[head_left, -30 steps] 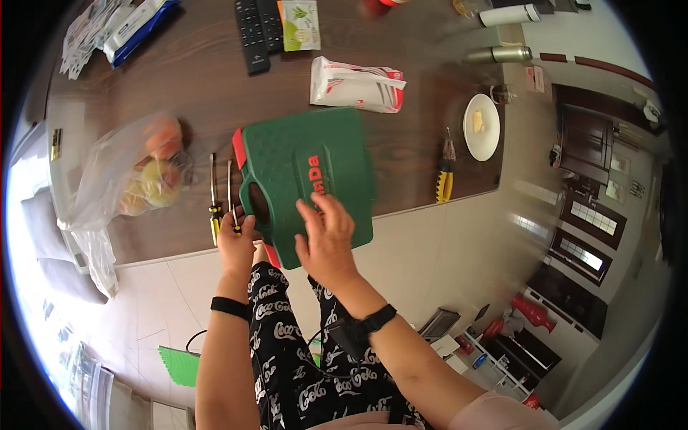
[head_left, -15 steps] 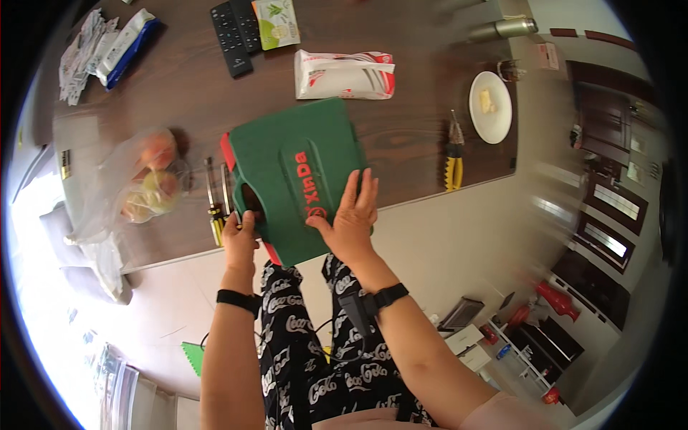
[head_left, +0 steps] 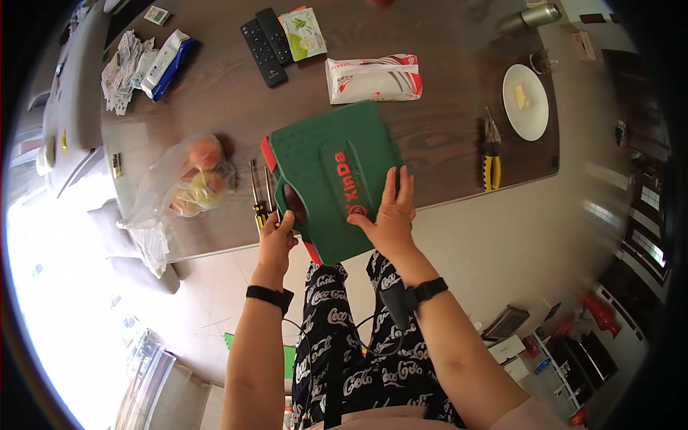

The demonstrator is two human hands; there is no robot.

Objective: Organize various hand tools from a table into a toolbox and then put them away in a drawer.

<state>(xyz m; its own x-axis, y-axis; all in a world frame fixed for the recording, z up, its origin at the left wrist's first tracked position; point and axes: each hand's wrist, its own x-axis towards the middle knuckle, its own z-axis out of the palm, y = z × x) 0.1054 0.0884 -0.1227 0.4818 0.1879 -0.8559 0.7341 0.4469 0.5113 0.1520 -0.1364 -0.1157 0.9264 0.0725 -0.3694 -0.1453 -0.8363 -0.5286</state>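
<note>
A green plastic tool case (head_left: 326, 168) with red latches lies tilted between my hands, partly over the near edge of the dark wooden table. My left hand (head_left: 276, 240) grips it at the handle side, its thumb beside the handle opening. With the thumb on top and the fingers along the right edge, my right hand (head_left: 390, 221) clasps the case too. Two screwdrivers (head_left: 259, 204) with yellow-and-black grips lie just left of the case, partly hidden by my left hand. What the fingers do beneath the case is hidden.
Pliers (head_left: 491, 154) with yellow handles and a white plate (head_left: 529, 118) lie to the right. A tissue pack (head_left: 376, 79), remotes (head_left: 264, 54) and a green-white packet (head_left: 304, 34) are beyond the case. Fruit in a clear bag (head_left: 197, 175) sits left, with wipes (head_left: 168, 64) behind.
The view has swung, so the whole scene sits farther right in the picture. Both hands keep the same hold on the tool case, with little movement against the table.
</note>
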